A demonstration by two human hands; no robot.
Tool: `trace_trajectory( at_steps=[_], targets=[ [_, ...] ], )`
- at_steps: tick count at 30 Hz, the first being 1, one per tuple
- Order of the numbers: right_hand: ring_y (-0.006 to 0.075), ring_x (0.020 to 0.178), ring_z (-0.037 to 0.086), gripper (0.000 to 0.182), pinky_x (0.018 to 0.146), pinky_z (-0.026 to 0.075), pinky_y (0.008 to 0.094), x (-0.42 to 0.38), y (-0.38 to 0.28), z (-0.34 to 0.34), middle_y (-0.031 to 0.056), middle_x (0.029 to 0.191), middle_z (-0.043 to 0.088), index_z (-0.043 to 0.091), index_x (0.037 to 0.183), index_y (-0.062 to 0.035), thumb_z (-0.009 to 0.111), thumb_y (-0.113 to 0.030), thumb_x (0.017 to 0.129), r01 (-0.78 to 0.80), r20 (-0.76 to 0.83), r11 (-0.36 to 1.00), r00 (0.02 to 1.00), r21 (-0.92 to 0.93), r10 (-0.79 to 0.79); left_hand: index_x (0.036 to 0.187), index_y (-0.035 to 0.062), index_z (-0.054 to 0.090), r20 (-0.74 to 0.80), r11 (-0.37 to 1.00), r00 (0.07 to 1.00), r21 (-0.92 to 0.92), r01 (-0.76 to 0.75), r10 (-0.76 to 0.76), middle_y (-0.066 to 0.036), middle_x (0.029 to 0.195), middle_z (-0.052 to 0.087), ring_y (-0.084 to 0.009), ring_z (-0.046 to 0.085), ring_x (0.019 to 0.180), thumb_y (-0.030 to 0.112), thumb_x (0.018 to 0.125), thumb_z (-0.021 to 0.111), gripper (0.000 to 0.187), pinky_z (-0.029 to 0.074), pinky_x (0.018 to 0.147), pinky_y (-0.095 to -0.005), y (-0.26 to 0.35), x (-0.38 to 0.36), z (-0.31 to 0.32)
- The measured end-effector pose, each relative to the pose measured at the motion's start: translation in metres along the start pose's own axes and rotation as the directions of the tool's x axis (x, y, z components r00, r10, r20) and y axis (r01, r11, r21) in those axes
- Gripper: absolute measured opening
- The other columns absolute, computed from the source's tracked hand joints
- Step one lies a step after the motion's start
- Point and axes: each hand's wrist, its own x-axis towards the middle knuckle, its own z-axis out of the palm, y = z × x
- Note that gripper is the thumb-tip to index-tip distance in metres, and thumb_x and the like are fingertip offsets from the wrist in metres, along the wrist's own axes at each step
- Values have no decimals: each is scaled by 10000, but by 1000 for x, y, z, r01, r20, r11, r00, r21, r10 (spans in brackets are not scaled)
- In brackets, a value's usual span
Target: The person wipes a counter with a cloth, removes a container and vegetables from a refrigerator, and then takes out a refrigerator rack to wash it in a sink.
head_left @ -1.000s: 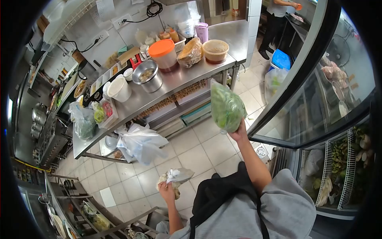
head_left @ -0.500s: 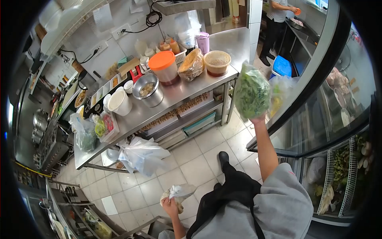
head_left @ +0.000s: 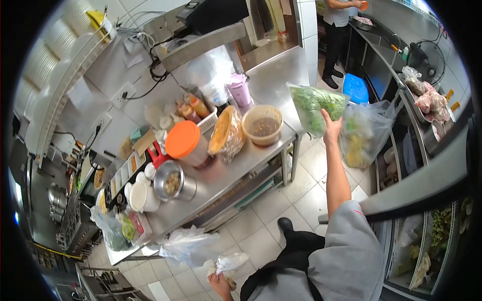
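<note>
The right hand (head_left: 331,126) is part open, thumb raised and spread against the near side of the greens bag (head_left: 312,104), which it holds up at arm's length by the counter's right end; other fingers are partly hidden. Whether the bag touches the counter (head_left: 221,175) cannot be told. A loose, wide grip from below should spare the leaves better than a pinch.

The left hand (head_left: 219,284) is closed on the small bag (head_left: 232,262), held low in front of the counter's near edge; its contents are unclear. Holding it low seems wise, clear of the white bag (head_left: 188,246) below the near left corner.

Further out, the tub (head_left: 262,125) near the right front corner and the door (head_left: 427,190) beside the right arm call for clearance.
</note>
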Motion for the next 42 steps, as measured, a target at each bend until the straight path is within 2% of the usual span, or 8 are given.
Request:
trace_trajectory(
  at_steps=[6, 9, 13, 15, 28, 32, 36, 42],
  targets=[
    [279, 1075, 471, 698, 886, 374, 364, 68, 4, 48, 201, 1167, 484, 370, 1234, 2, 633, -424, 748, -219, 268, 911, 908, -350, 322, 791, -66, 581, 116, 996, 992, 69, -47, 39, -143, 803, 514, -275, 507, 780, 10, 669, 599, 144, 410, 724, -328, 61, 54, 39],
    [377, 1222, 283, 632, 944, 311, 463, 100, 28, 76, 177, 1326, 333, 357, 1293, -100, 517, -465, 801, 429, 261, 616, 901, -661, -347, 788, -60, 586, 91, 999, 995, 25, -45, 43, -136, 810, 515, -273, 510, 771, 2, 666, 601, 138, 412, 717, -325, 64, 71, 65],
    [404, 1243, 231, 500, 935, 287, 545, 84, 36, 117, 89, 1373, 289, 393, 1280, -254, 457, -466, 831, 592, 497, 312, 801, -743, -334, 792, -54, 595, 133, 993, 987, 66, -95, 85, -134, 811, 516, -271, 511, 773, 5, 663, 603, 141, 412, 715, -321, 81, 91, 82],
    [442, 1246, 189, 436, 917, 260, 612, 56, 72, 112, 43, 1408, 218, 396, 1260, -349, 418, -474, 842, 610, 625, 156, 777, -777, 76, 792, -43, 603, 124, 999, 992, -22, -24, 26, -135, 815, 519, -269, 514, 782, 13, 658, 609, 146, 412, 721, -323, 86, 97, 89],
    [514, 1217, 169, 551, 943, 250, 588, 48, 79, 60, 48, 1444, 67, 401, 1268, -265, 495, -514, 785, 531, 692, 539, 708, -654, 142, 822, -24, 626, 219, 1000, 976, -11, -4, 7, -122, 833, 523, -247, 515, 799, 16, 666, 615, 162, 414, 738, -313, 88, 117, 115],
    [454, 1174, 321, 560, 924, 337, 494, 47, 69, 67, 138, 1383, 247, 426, 1251, -205, 558, -458, 770, 667, 714, 366, 700, -649, -8, 827, -33, 623, 225, 1000, 974, -22, 0, 5, -113, 833, 512, -229, 510, 798, 8, 675, 615, 158, 412, 734, -297, 85, 118, 122],
    [251, 807, 596, 403, 691, 452, 321, 106, 64, 93, 147, 896, 603, 516, 1058, -29, 570, -331, 797, 175, 376, 745, 920, -643, 108, 828, -39, 618, 244, 1000, 970, 14, -9, 5, -108, 827, 502, -224, 505, 793, 6, 677, 616, 157, 407, 727, -289, 107, 116, 117],
    [179, 724, 592, 342, 538, 519, 294, 161, 39, 127, 94, 821, 558, 502, 964, -9, 468, -333, 862, -263, 207, 964, 942, -40, 266, 812, -41, 612, 185, 999, 982, -35, 32, -25, -114, 835, 505, -227, 504, 794, 12, 670, 626, 152, 407, 722, -300, 100, 106, 116]
  ],
)
